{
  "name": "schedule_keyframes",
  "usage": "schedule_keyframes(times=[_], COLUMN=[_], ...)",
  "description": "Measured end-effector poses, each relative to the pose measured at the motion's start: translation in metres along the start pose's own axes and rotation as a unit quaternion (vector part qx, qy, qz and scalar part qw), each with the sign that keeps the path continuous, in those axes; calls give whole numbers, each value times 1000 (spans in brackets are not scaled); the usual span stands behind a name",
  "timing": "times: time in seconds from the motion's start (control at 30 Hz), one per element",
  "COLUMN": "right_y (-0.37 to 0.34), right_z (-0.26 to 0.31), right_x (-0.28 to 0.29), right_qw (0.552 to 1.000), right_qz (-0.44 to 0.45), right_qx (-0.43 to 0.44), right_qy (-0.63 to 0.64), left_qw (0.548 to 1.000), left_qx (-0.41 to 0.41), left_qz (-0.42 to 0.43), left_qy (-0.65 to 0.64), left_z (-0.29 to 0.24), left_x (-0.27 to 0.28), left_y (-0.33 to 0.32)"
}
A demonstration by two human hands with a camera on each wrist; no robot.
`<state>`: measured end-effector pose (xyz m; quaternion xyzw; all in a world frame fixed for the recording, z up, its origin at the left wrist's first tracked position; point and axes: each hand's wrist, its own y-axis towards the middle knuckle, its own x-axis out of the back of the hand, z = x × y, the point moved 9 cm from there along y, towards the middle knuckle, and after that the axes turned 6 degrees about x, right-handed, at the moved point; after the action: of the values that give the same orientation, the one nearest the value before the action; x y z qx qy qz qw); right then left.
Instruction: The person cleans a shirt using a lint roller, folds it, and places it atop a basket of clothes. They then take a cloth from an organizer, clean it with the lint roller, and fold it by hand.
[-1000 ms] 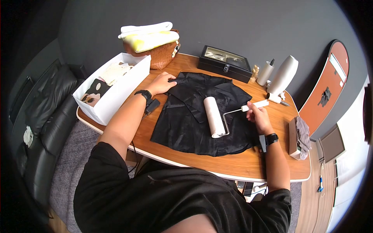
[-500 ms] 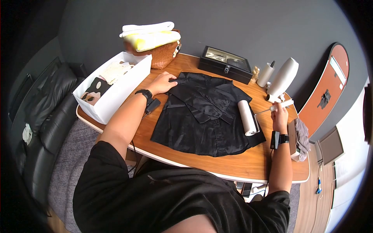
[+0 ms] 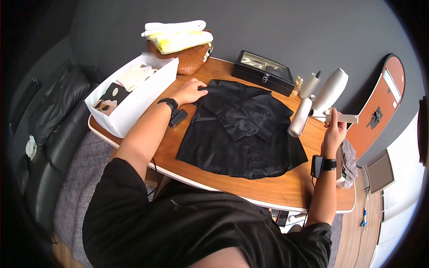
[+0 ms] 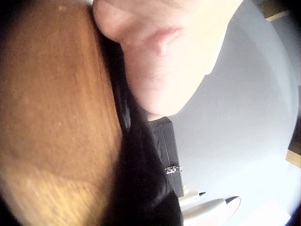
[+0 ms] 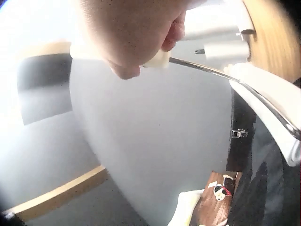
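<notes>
A black shirt [image 3: 250, 147] lies spread on the wooden table, its sleeves folded inward across the front. My left hand [image 3: 190, 92] rests at its upper left edge, thumb on the cloth; in the left wrist view the hand [image 4: 160, 66] hides its own fingertips. My right hand [image 3: 334, 134] grips the white handle [image 3: 348, 118] of a lint roller. The white roll [image 3: 300, 117] is tilted at the shirt's right side, overlapping its edge in the head view. Its bent metal rod [image 5: 211, 70] shows in the right wrist view.
A white box [image 3: 143, 100] of folded clothes stands left, with a woven brown bag [image 3: 192, 64] and towels [image 3: 178, 40] behind it. At the back are a black glass-topped case [image 3: 261, 73] and a silver-white appliance [image 3: 331, 89]. A box with grey cloth [image 3: 348, 156] sits right.
My right hand has carried the lint roller from the shirt's middle to the right, then up and away from me at the right edge. The left hand stays at the shirt's upper left.
</notes>
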<state>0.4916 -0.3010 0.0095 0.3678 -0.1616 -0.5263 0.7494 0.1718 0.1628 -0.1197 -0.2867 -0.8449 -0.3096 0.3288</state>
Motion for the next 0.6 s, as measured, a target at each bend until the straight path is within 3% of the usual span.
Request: schedule_keyframes(times=[0.1, 0.23, 0.3, 0.43, 0.5, 0.6], right_y=[-2, -13, -13, -22, -26, -42], right_z=[-7, -39, -60, -93, -90, -105], right_x=[-4, 0, -5, 0, -4, -12], right_qw=[1000, 996, 988, 965, 965, 930], right_qz=[7, -27, 18, 12, 17, 13], right_qx=[-1, -80, -127, -215, -219, -314], right_qy=[30, 19, 87, 149, 145, 189], left_qw=[1000, 1000, 1000, 1000, 1000, 999], left_qx=[0, 7, 6, 2, 5, 36], left_qz=[0, 1, 2, 0, 2, 4], left_qy=[2, 6, 3, 11, 16, 40], left_z=[3, -1, 0, -1, -3, -4], left_x=[-2, 1, 0, 1, 0, -2], left_y=[1, 0, 0, 0, 1, 2])
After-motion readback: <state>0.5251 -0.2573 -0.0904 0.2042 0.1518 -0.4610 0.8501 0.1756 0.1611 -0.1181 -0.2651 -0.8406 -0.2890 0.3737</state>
